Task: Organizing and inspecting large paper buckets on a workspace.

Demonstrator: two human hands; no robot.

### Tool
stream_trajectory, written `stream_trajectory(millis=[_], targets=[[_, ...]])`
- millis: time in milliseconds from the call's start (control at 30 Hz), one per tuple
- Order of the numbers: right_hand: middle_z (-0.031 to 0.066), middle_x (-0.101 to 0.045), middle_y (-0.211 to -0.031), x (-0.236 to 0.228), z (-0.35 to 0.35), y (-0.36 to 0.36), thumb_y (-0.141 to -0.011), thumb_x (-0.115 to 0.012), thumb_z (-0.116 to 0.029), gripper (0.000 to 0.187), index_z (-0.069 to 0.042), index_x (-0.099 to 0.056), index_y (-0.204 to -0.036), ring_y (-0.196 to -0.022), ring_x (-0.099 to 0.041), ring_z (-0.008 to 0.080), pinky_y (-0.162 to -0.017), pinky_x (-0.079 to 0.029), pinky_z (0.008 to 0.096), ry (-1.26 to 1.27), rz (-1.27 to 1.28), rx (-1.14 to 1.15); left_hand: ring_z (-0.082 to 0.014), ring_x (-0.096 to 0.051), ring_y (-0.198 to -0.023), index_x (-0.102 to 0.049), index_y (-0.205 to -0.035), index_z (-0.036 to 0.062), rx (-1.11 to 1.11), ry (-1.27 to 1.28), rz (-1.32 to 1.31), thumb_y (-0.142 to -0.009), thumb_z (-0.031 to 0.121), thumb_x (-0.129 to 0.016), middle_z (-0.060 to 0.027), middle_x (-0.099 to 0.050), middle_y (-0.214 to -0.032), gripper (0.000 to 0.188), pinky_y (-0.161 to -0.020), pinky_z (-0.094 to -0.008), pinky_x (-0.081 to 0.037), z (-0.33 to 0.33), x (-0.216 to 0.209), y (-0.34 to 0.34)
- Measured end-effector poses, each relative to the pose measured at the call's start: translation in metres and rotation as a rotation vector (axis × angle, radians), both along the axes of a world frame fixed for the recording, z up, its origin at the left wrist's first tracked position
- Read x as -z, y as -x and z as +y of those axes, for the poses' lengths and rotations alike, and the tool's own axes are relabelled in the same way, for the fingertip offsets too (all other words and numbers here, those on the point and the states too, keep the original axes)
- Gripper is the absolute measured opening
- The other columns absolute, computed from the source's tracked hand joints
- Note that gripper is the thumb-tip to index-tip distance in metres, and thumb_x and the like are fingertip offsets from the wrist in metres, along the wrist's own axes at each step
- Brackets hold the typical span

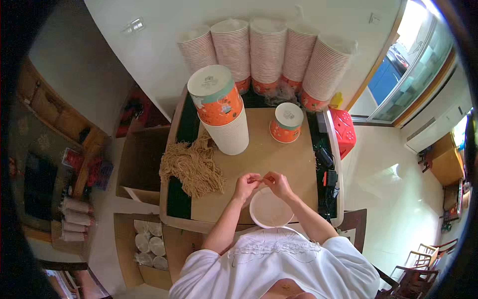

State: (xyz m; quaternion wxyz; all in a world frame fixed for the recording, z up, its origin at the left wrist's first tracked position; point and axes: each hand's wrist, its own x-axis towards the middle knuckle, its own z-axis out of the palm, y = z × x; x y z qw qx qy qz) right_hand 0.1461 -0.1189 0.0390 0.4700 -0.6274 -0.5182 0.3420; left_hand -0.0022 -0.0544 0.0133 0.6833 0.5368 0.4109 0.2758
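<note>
My left hand (247,186) and my right hand (278,184) meet at the far rim of a white paper tub (271,209). Both are pinched, fingertips close together; whatever sits between them is too small to make out. The tub stands close to my body with its open mouth up, its inside plain white. Left of my hands lies a loose heap of tan strings (193,167). Beyond it rises a stack of nested white tubs (229,132), topped by an upside-down orange and green tub (215,94). Another orange tub (286,123) rests upside down at the right.
Tall stacks of nested tubs (269,50) line the wall behind the cardboard sheet (256,164) on the table. Black adapters and cables (326,169) lie along the right edge, near a red stool (342,130). An open carton of wrapped white pieces (149,244) sits on the floor at left.
</note>
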Motion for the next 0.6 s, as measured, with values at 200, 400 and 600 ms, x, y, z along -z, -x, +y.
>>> stream_trajectory(millis=[200,400,600], targets=[[0.0058,-0.061,-0.067,-0.002,0.001,0.0,-0.078,-0.06,-0.012,0.01,-0.002,-0.061,-0.079,-0.057,-0.053,0.009,-0.053,-0.043,0.0244,0.083,-0.008,-0.019,-0.0092,-0.056,-0.065,-0.063,-0.084,0.0012,-0.039,0.023,0.045,-0.079,0.002,-0.059,-0.0034,-0.062,-0.074,0.007,-0.058,-0.0214,-0.046,0.0,-0.008,-0.002],[0.0078,-0.061,-0.067,0.01,0.002,0.001,-0.077,-0.06,-0.01,0.008,-0.002,-0.061,-0.079,-0.058,-0.054,0.0113,-0.053,-0.044,0.0257,0.017,-0.09,-0.006,-0.0152,-0.059,-0.063,-0.063,-0.079,0.0026,-0.127,-0.352,0.213,-0.078,0.006,-0.06,-0.0066,-0.063,-0.071,0.005,-0.057,-0.0265,-0.047,-0.004,-0.007,-0.004],[0.0075,-0.06,-0.065,0.002,0.003,0.005,-0.077,-0.06,-0.01,0.009,-0.001,-0.061,-0.079,-0.058,-0.055,0.0114,-0.054,-0.044,0.0266,0.006,-0.096,0.029,-0.0193,-0.06,-0.063,-0.061,-0.078,0.0028,-0.232,-0.993,0.473,-0.078,0.012,-0.06,-0.0102,-0.063,-0.073,0.009,-0.057,-0.0299,-0.047,-0.004,0.004,-0.017]])
